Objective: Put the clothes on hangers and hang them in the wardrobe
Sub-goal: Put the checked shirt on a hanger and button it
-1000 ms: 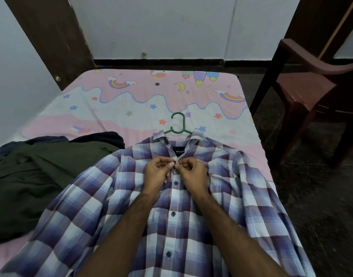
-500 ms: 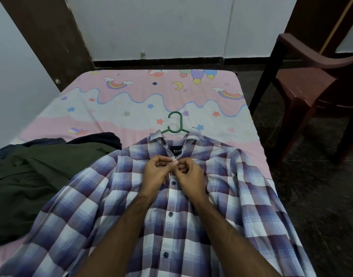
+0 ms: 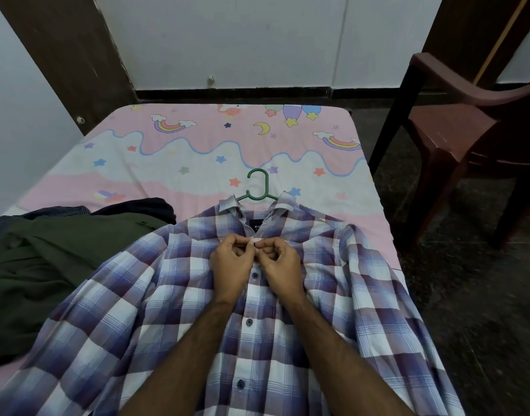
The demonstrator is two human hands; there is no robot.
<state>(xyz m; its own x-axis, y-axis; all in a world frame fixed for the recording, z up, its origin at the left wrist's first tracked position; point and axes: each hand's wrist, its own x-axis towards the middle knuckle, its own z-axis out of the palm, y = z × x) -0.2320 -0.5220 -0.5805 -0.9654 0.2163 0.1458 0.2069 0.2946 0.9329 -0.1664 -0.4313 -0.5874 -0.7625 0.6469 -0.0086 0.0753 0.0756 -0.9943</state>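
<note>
On the bed (image 3: pixel 197 163), pink star-and-rainbow sheet:
Far left: dark green garment (image 3: pixel 47 265) heaped with a dark blue one (image 3: pixel 41 212) and a black one (image 3: pixel 143 205) showing behind it; none on hangers, well apart from the hands.
Centre: plaid shirt (image 3: pixel 362 295) spread flat, front up, collar toward the wall; green hanger (image 3: pixel 259 187) already inside it, hook sticking out past the collar.
Left hand (image 3: pixel 232 265): fingers curled, thumb and forefinger pinching the placket edge just below the collar.
Right hand (image 3: pixel 280 265): curled likewise, pinching the opposite edge; fingertips of both hands meet at the top button.
Step in hand: looks like fastening the upper button so the shirt stays on the hanger. Whether the button is through its hole, cannot tell.
Next move: likely seat the button, then take the hook and lift the shirt off the bed; the wardrobe is not in view.
Far right: brown plastic chair (image 3: pixel 455 127) on the floor beside the bed.
</note>
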